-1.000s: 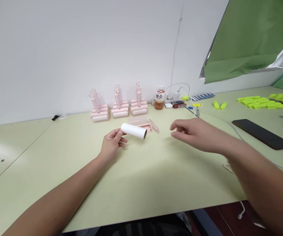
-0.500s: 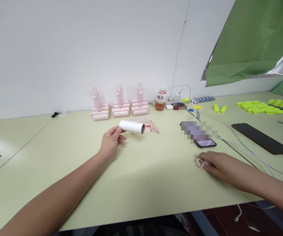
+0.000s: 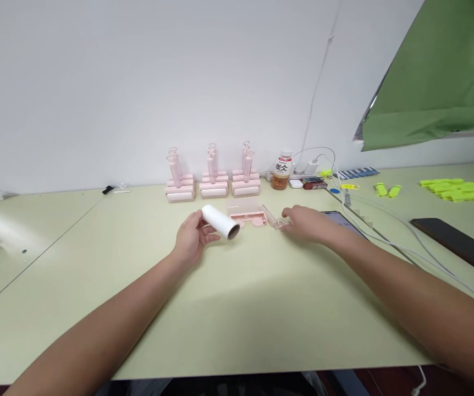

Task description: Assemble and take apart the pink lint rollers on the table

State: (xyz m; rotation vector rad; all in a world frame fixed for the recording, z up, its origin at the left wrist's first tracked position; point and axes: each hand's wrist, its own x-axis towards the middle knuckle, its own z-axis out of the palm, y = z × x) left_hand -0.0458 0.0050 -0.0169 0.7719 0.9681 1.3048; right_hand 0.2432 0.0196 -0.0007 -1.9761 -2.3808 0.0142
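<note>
My left hand (image 3: 191, 237) is closed on one end of a white paper roll (image 3: 221, 222), which it holds just above the pale green table (image 3: 237, 308). The roll's open end points right, toward a flat pink case (image 3: 248, 215) lying on the table. A clear plastic piece (image 3: 273, 218) leans at the case's right side. My right hand (image 3: 308, 223) reaches in from the right, its fingertips at that clear piece. Its fingers are curled together, and whatever is in them is hidden.
Three stacks of pink lint rollers (image 3: 213, 186) with upright handles stand by the wall. To their right are a drink bottle (image 3: 282, 170), a charger and cables (image 3: 389, 236). A phone (image 3: 341, 219) lies beside my right forearm, a black phone (image 3: 459, 245) and yellow-green pieces (image 3: 455, 185) farther right.
My right hand moved from the table's near right, where it closed over a small pale piece, up and left to the clear piece by the pink case. The left hand kept the roll.
</note>
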